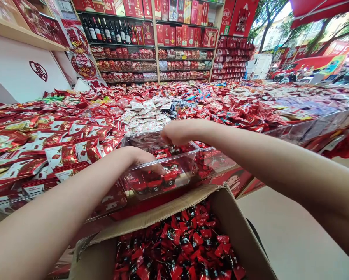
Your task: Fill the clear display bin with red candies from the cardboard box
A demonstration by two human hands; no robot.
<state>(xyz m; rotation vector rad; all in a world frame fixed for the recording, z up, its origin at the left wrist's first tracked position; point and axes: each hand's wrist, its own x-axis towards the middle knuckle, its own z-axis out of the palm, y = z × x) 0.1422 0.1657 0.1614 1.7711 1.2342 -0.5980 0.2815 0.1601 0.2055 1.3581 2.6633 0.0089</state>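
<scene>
A clear plastic bin (188, 165) at the display's front edge holds several small candies in red and black wrappers (155, 186). My left hand (145, 158) reaches down inside it, fingers stretched toward the candies and partly seen through the front wall. Over the bin's back right part, my right hand (177, 132) points down with curled fingers; a dark, shiny wrapped candy (174, 149) shows right under them. Its fingertips are mostly hidden. Below the bin, an open cardboard box (235, 217) is heaped with the same red and black candies (177, 241).
White packets (146, 112) are piled behind the bin. Larger red and white snack packets (72, 153) lie to the left, and red-wrapped sweets (221, 109) to the right. Wall shelves (158, 58) hold wine bottles (107, 31) and red boxes. Pale floor (282, 229) shows at lower right.
</scene>
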